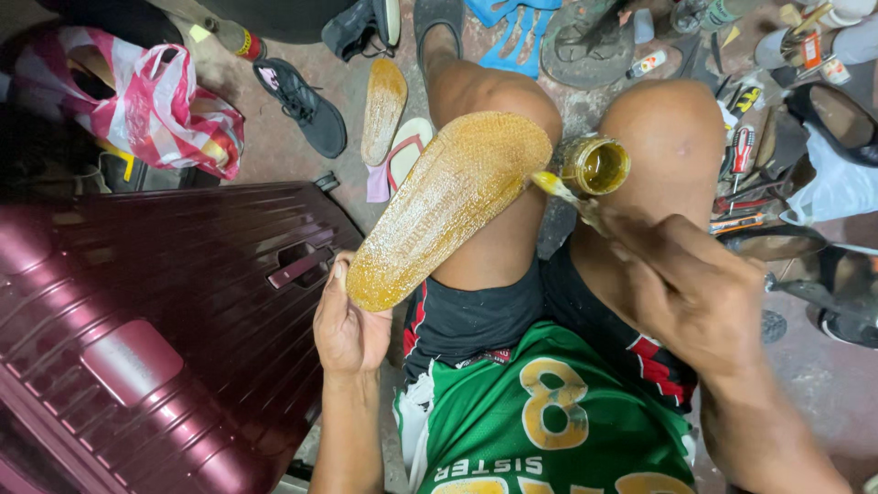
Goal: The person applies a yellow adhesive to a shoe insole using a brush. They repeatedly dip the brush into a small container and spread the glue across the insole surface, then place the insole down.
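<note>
My left hand (pixel 346 322) grips the near end of a shoe sole (pixel 448 206) coated in glossy yellow-brown glue, held slanted over my left thigh. A small brush (pixel 560 188) with a glue-laden tip is pinched in my right hand (pixel 681 279), and its tip touches the sole's far right edge. An open jar of amber glue (pixel 596 166) rests between my knees, right behind the brush tip.
A dark red hard-shell suitcase (pixel 155 338) lies at my left. Black shoes (pixel 306 102), another sole (pixel 382 108), a pink sandal (pixel 402 160) and a striped bag (pixel 151 101) litter the floor ahead. Tools (pixel 743 178) and bottles crowd the right.
</note>
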A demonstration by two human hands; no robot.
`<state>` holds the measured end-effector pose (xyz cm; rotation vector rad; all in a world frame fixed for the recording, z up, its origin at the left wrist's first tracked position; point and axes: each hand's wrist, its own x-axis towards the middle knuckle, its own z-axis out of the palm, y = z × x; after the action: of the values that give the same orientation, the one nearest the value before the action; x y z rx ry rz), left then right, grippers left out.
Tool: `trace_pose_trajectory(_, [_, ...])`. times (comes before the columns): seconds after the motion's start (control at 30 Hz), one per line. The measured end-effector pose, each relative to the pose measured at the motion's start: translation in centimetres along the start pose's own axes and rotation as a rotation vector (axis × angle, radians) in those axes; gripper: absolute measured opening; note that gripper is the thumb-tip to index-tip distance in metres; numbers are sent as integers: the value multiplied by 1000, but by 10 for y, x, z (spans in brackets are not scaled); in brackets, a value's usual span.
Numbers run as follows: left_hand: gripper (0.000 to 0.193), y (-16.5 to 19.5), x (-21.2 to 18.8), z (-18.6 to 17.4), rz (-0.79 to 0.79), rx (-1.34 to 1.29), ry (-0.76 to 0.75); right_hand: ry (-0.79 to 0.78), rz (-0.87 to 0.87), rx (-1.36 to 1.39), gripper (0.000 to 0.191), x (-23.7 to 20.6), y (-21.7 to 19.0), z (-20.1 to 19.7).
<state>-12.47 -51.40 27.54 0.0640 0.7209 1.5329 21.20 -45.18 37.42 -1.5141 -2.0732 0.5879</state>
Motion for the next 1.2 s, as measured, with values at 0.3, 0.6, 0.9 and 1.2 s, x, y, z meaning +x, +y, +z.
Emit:
trace_pose_trajectory(0.3, [27,-4,-8,5,-6,13,-65,-99,-173,-78,41,13,-37,34])
trace_pose_trajectory(0.6, [30,-5,-11,6,2,59,-39,-365,-163,340,39,0,-55,50])
trace_pose_trajectory(0.9, [29,-5,-11,2,-11,43,3,-42,-118,-88,29,14,-34,32])
trace_pose_trajectory(1.2, [26,-11,-13,3,24,104,-66,-298,-440,82,44,-3,-59,65])
